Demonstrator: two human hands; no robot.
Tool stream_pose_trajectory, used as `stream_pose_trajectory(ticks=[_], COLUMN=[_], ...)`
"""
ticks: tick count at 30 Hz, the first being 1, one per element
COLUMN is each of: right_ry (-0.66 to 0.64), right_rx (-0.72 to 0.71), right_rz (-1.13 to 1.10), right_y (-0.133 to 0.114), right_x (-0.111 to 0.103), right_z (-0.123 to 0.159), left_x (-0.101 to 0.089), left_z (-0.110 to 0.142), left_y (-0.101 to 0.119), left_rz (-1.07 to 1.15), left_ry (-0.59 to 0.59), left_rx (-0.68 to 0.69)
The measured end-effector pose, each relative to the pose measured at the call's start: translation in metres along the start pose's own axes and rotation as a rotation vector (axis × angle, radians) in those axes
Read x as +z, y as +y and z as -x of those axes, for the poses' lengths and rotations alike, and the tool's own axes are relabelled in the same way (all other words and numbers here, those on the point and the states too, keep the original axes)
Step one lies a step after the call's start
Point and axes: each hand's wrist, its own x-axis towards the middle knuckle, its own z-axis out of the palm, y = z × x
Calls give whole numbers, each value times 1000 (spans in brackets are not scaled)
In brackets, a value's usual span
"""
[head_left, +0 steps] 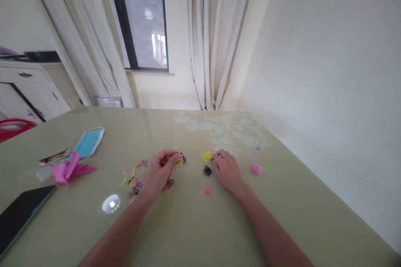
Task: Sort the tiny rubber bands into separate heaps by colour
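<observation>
My left hand (158, 173) is over a mixed heap of small coloured rubber bands (181, 159), thumb and forefinger pinched together at the heap's far edge. What sits between those fingertips is too small to make out. More loose mixed bands (135, 185) are scattered to the left of that wrist. My right hand (226, 168) rests palm down on the table, fingers slightly bent and apart. Its fingertips are right beside a small yellow pile of bands (206, 156). Nearer to me are a black pile (207, 170) and a small pink pile (206, 191).
A pink round item (256, 170) and a small clear bag with a label (258, 146) lie to the right. On the left are a blue face mask (89, 143), a pink folded piece (71, 170), a dark phone or tablet (23, 212) and a narrow brown-patterned strip (54, 157).
</observation>
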Motion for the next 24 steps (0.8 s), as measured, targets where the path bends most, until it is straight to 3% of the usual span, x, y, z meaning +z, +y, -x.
stream_pose_trajectory(ticks=[4,7,11,15,19,24], right_ry=[1,-30,41,110,89,57], right_rx=[7,-18,-34,-35,-72,-107], right_rz=[79,136,89,21,-5,-47], right_y=[0,1,4,3,-2,-3], right_x=[1,0,-2,-3,-2,-2], right_z=[-1,0,4,10,12,14], left_x=[-4,-18,-42,-53,-45,-22], left_z=[-5,-11,-2,19,20,2], left_y=[-3,-1,-8,-30,-42,-38], left_rz=[-9,-136,-522,-938,-1070,-1001], left_ry=[27,21,-194,-227,-208,-228], left_rx=[11,71,297,276,227,281])
